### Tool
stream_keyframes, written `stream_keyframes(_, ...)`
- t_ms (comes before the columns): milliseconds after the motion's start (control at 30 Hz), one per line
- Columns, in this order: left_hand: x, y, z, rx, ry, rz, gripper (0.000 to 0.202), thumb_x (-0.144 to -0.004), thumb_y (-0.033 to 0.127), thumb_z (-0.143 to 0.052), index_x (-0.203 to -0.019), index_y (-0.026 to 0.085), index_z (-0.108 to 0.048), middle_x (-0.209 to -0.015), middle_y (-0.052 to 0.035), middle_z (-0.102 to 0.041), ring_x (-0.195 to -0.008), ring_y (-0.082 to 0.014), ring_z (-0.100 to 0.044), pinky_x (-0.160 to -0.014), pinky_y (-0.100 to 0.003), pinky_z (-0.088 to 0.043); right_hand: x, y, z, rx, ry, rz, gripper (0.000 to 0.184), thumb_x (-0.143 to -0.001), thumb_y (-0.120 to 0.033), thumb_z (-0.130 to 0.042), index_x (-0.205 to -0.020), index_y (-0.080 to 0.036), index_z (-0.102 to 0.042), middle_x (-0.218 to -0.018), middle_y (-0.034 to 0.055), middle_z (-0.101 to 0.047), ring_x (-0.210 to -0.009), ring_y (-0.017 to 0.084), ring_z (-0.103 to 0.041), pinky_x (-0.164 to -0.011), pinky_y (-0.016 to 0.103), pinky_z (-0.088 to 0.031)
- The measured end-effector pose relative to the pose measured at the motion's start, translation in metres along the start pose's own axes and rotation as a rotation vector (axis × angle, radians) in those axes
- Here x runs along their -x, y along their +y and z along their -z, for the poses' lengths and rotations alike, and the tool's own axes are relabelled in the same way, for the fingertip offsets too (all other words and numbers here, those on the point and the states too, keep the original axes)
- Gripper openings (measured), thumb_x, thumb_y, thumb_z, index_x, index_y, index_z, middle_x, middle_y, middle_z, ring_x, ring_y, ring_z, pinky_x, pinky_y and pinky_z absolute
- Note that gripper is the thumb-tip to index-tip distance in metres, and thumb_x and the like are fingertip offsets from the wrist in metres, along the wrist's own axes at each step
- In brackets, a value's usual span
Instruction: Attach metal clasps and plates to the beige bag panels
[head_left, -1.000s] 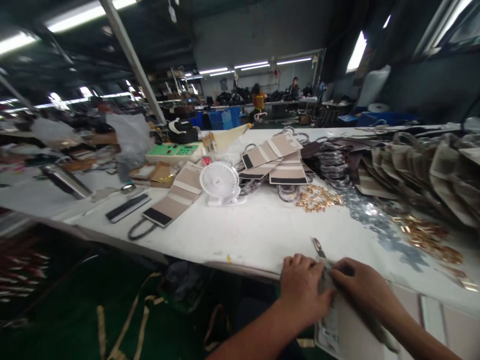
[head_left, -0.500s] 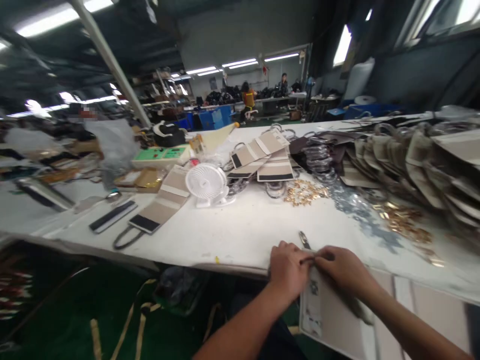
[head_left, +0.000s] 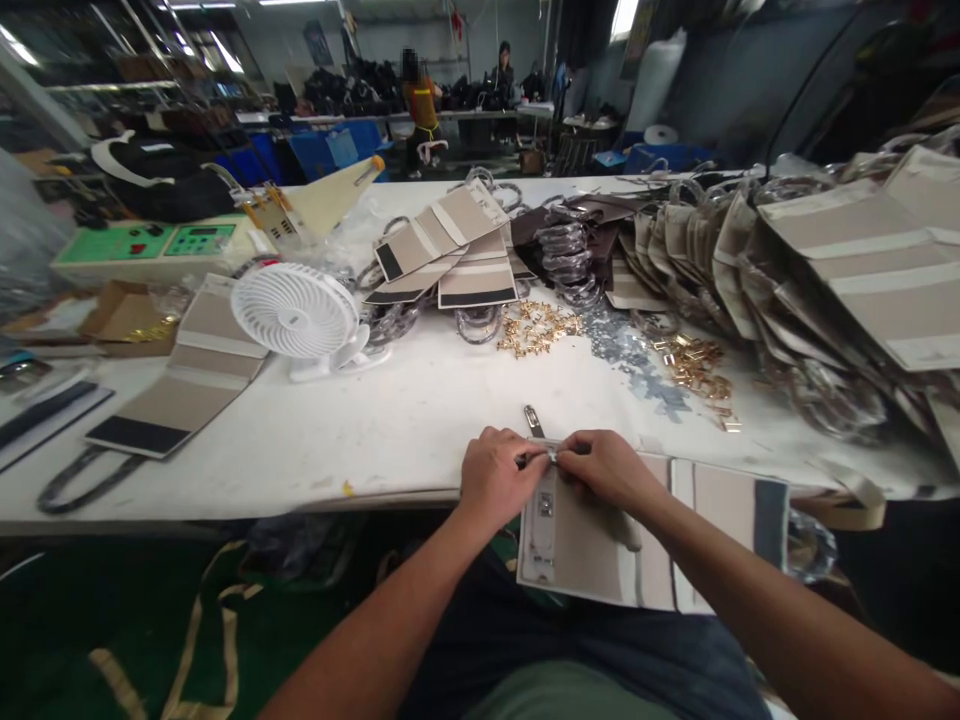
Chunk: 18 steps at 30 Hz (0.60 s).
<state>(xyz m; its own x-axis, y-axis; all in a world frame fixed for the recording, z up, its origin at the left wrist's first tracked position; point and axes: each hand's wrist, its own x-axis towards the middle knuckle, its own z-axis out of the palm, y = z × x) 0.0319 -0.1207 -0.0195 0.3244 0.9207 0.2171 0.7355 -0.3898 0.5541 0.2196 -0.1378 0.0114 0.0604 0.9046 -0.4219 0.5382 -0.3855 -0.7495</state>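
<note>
Your two bare hands work together at the near edge of a long table covered in white. Your left hand [head_left: 495,478] and your right hand [head_left: 609,470] are both curled nearly closed, their fingertips meeting on one small silver metal fitting [head_left: 552,456], which they pinch at the upper edge of a flat beige bag panel with pale stripes and a dark grey end [head_left: 600,540]. This panel lies partly on the white table [head_left: 405,450], its lower part extending past the front edge toward your lap.

One narrow steel clip [head_left: 533,421] lies just beyond your hands. Farther off stand one round white desk fan [head_left: 294,312], one beige panel with a black end and a dark loop handle [head_left: 176,370] to your left, and three similar panels heaped at centre [head_left: 478,283]. Two loose piles of small gold metal fittings [head_left: 538,327] [head_left: 694,365] lie ahead. A tall row of beige bag panels [head_left: 847,260] fills the right side. A wide band of white tabletop separates your hands from the fan and the gold piles.
</note>
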Motion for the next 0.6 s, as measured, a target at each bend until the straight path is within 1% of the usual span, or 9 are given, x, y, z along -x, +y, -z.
stream_keyframes(100,-0.0010,0.0017,-0.0033,-0.041,0.021,0.008,0.006,-0.092,0.037,-0.079,-0.092,0.031,-0.081,-0.092,0.0020,-0.077,-0.095,-0.0234,-0.062,-0.082,-0.038,-0.044,-0.0012,0.0009,-0.0008,-0.006,-0.007,0.009,0.012,-0.081,-0.025,-0.062,-0.077,-0.018,-0.072,-0.053,0.0000,-0.067,-0.048,0.013,-0.058,-0.046,0.022,-0.041)
stream_keyframes(333,-0.0005,-0.0004,-0.0057,-0.075,0.045,-0.033,0.004,-0.094,0.033,-0.077,-0.093,0.029,-0.077,-0.095,0.0015,-0.076,-0.095,-0.0232,-0.061,-0.081,-0.038,-0.042,-0.0034,0.0047,-0.0003,-0.021,-0.008,0.018,0.011,-0.080,-0.024,-0.063,-0.079,-0.019,-0.072,-0.056,-0.0001,-0.069,-0.050,0.014,-0.060,-0.048,0.022,-0.042)
stream_keyframes(467,-0.0014,-0.0015,-0.0063,-0.075,0.040,-0.046,0.004,-0.094,0.031,-0.076,-0.092,0.028,-0.074,-0.094,0.0015,-0.075,-0.096,-0.0236,-0.061,-0.081,-0.038,-0.042,-0.0059,0.0050,-0.0005,-0.066,-0.035,0.012,0.010,-0.081,-0.025,-0.063,-0.080,-0.019,-0.071,-0.052,-0.0013,-0.066,-0.046,0.013,-0.057,-0.045,0.022,-0.039)
stream_keyframes(600,-0.0020,-0.0016,-0.0068,-0.100,0.038,-0.054,0.006,-0.095,0.029,-0.075,-0.092,0.026,-0.071,-0.093,0.0007,-0.074,-0.096,-0.0242,-0.060,-0.081,-0.038,-0.042,-0.0070,0.0026,0.0009,-0.066,-0.049,0.012,0.010,-0.081,-0.023,-0.063,-0.081,-0.019,-0.072,-0.051,-0.0013,-0.066,-0.046,0.012,-0.055,-0.045,0.021,-0.039)
